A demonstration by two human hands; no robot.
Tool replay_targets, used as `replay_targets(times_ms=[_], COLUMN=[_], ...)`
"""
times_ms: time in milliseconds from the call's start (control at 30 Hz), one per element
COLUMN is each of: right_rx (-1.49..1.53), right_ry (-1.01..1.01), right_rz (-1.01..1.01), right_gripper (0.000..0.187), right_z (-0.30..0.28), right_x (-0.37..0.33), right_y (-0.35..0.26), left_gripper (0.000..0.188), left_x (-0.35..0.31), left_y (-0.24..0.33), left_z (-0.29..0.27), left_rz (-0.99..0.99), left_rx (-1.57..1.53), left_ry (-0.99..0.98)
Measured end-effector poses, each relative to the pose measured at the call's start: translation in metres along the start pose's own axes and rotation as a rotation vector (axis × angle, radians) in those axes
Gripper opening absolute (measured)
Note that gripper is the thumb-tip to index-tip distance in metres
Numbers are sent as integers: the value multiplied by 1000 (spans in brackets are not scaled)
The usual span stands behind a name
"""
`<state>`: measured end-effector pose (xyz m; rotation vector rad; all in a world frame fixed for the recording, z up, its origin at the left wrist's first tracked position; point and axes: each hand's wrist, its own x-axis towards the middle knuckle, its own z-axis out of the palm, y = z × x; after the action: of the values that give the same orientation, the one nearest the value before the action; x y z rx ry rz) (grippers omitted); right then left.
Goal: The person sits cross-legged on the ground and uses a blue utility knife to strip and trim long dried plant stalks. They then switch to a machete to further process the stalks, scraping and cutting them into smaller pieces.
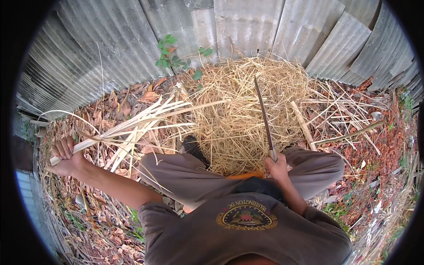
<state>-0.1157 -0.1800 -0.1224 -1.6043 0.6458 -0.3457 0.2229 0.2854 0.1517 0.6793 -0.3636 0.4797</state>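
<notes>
Out to the far left, my left hand (66,157) is closed round the gathered end of a bundle of pale split strips (126,127), which look like bamboo or cane. The strips fan out to the right, their free ends reaching over the straw-coloured pile of shavings (238,110). My right hand (277,165) grips the handle of a long, narrow-bladed knife (265,115). Its dark blade points up and away above the right part of the pile, apart from the strips. My crossed legs lie just behind the pile.
Corrugated metal sheets (247,26) stand as a fence behind the pile. A short pale stick (303,126) and a long thin stick (349,133) lie at the right, near scattered strips (338,108). Dry leaves (126,106) cover the ground; a green plant (165,53) grows by the fence.
</notes>
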Motion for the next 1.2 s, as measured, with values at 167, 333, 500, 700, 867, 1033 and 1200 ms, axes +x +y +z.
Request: replay_targets(times_ms=[167,333,500,700,867,1033,1200], right_rx=[-342,-490,-532,-565,-655,-349,409], right_ry=[-164,-166,-63,-66,163,201,58], right_rz=[-245,-442,-243,-591,-210,-135,97], right_gripper=[11,18,19,17,15,18,24], right_z=[44,93,90,87,22,-13,2], right_x=[-6,24,58,44,107,94,56], right_y=[-45,-29,-8,-16,20,27,-48], left_gripper=[73,73,73,69,73,55,41], left_x=[-18,-27,-33,-44,-77,-97,-124], left_y=[46,58,67,69,67,68,45], left_z=[-1,-5,-22,-80,-103,-117,-65], left_rz=[14,19,28,-37,79,1,107], left_rx=[-28,-120,-101,-263,-126,-237,-6], left_ry=[-92,-120,-68,-121,270,478,656])
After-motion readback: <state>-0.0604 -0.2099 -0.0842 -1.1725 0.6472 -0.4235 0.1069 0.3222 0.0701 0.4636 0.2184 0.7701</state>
